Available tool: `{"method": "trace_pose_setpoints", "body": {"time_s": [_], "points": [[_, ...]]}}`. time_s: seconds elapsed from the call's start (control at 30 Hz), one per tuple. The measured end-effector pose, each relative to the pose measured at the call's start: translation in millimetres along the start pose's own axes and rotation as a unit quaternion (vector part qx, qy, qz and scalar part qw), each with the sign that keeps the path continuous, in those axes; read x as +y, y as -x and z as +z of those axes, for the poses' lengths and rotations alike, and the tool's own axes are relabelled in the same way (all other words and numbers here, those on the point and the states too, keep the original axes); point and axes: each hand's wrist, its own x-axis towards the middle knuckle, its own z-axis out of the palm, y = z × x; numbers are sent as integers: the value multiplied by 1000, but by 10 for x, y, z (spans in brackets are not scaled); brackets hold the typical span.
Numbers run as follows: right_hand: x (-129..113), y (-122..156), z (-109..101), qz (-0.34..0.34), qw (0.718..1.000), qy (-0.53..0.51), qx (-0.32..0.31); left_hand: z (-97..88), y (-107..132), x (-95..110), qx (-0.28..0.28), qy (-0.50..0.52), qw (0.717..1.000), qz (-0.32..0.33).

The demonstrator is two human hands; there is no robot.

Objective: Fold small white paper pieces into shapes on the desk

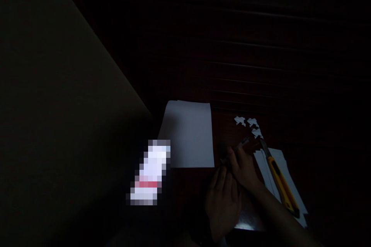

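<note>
In dim light, my left hand (222, 202) rests on the dark table with its fingers bent and pressed together. Whatever lies under its fingertips is hidden. My right hand (245, 168) is just beyond, touching the left one, its thumb and fingers closed. A slim, partly clear object (245, 141) shows beyond the right fingers; it is too dark to tell its kind. Further off lie several small folded white paper pieces (239, 120). A yellow utility knife (279, 181), blade out, lies on white paper strips (290, 177) beside my right forearm.
Large white paper sheets (191, 135) lie left of my hands. A bright, pixelated rectangle (152, 171), screen-like, is at their near left corner. A pale slanted surface (72, 104) fills the left side. Dark, grooved boards (246, 46) run behind the table.
</note>
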Motion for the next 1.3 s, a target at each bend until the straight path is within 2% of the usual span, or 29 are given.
{"method": "trace_pose_setpoints", "body": {"time_s": [0.43,0.6,1.07,1.3], "points": [[14,-6,12,-10,1000,18,9,30,18,2,2,1,1000,-12],[27,-2,24,-13,1000,17,-13,21,11,4,-1,-1,1000,-11],[8,-3,18,-20,1000,20,-14,-8,2,4,10,-5,1000,-9],[-6,-2,12,-29,999,14,-9,-1,6,14,-5,-4,1000,-14]]}}
